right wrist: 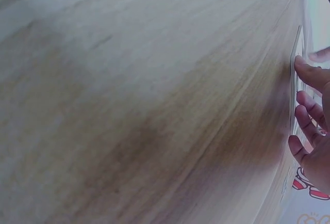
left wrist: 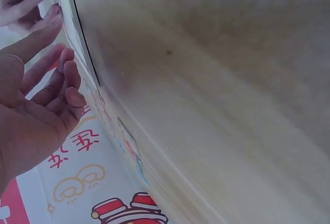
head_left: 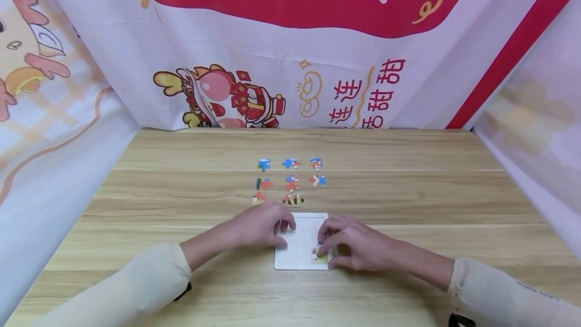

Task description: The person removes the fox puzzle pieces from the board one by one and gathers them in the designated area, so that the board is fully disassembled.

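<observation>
A white puzzle tray [head_left: 300, 243] with a raised rim lies flat on the table in the head view. In its lower right corner sits a jigsaw piece [head_left: 320, 260] with some yellow, partly covered by fingers. My right hand [head_left: 358, 243] touches this piece with a fingertip, its thumb at the tray's right edge. At the tray's left side is my left hand [head_left: 260, 226], fingers loosely bent over the rim and nothing held. The left wrist view shows the left hand [left wrist: 44, 90] with relaxed fingers; the right hand [right wrist: 312, 115] is partly cut off in its wrist view.
Several loose jigsaw pieces lie in rows beyond the tray, among them a blue and orange piece [head_left: 292, 182] and a striped piece [head_left: 293, 200]. The wooden table [head_left: 408, 185] meets a printed cloth [head_left: 290, 44] at the back, with cloth at both sides.
</observation>
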Demonstrator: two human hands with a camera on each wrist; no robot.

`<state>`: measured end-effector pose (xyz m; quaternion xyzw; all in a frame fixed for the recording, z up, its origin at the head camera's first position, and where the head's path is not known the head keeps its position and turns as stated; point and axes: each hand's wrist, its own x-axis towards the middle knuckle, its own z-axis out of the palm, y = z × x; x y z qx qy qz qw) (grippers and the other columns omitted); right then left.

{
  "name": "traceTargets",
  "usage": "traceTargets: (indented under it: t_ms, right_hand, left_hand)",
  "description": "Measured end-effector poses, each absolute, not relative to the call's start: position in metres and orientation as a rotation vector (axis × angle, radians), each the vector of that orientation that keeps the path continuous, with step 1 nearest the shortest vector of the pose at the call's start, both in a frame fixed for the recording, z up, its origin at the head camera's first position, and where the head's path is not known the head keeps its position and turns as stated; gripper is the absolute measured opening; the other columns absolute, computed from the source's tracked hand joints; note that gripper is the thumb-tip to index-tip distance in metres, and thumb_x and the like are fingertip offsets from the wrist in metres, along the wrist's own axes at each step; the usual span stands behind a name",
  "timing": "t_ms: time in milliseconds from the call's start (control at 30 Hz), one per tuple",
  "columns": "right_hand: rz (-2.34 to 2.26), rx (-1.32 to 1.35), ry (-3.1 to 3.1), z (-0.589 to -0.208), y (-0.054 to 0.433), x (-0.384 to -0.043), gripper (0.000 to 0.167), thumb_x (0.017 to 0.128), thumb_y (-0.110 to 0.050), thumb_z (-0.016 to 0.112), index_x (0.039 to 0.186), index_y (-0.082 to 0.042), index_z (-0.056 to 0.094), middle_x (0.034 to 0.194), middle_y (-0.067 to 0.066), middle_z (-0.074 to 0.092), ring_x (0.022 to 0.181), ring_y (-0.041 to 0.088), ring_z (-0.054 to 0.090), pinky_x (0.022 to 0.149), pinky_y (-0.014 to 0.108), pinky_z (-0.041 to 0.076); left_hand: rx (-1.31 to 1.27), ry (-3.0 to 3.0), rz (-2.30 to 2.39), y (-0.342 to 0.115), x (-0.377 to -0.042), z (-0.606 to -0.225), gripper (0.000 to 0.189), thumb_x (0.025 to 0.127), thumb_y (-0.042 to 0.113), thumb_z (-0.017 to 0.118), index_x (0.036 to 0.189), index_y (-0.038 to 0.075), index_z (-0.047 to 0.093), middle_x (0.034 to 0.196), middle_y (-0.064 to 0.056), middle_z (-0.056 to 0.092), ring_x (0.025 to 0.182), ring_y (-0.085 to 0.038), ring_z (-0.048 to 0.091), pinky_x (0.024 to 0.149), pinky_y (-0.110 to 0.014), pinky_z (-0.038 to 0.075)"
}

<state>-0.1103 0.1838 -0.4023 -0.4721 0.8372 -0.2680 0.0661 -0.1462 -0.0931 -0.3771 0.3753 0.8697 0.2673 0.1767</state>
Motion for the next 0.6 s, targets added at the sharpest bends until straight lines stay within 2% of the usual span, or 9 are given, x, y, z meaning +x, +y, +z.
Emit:
traceTargets:
  t_ms: [167, 300, 600]
  right_hand:
    - [-0.770, -1.432, 2.541, -0.401, 0.183, -0.111, 0.027, 0.086, -0.028, 0.086, 0.111, -0.020, 0.081, 0.113, -0.007, 0.064, 0.105, 0.007, 0.056, 0.093, 0.031, 0.052]
    - [-0.762, -1.427, 2.536, -0.400, 0.183, -0.111, 0.028, 0.086, -0.028, 0.086, 0.111, -0.020, 0.081, 0.113, -0.007, 0.064, 0.105, 0.007, 0.056, 0.093, 0.031, 0.052]
    - [-0.743, -1.435, 2.538, -0.400, 0.183, -0.112, 0.028, 0.086, -0.028, 0.086, 0.112, -0.020, 0.081, 0.112, -0.008, 0.064, 0.105, 0.007, 0.057, 0.094, 0.032, 0.052]
  left_hand:
    - [1.046, 2.455, 0.749, -0.098, -0.143, -0.382, 0.038, 0.078, 0.011, 0.091, 0.114, 0.004, 0.078, 0.091, 0.004, 0.064, 0.079, -0.013, 0.056, 0.070, -0.023, 0.049]
    - [1.062, 2.456, 0.751, -0.099, -0.142, -0.385, 0.045, 0.077, 0.013, 0.092, 0.118, 0.004, 0.077, 0.091, 0.004, 0.062, 0.076, -0.010, 0.053, 0.067, -0.022, 0.048]
    - [1.091, 2.480, 0.730, -0.096, -0.142, -0.390, 0.049, 0.076, 0.020, 0.093, 0.118, 0.003, 0.076, 0.090, 0.003, 0.062, 0.075, -0.011, 0.052, 0.066, -0.022, 0.046]
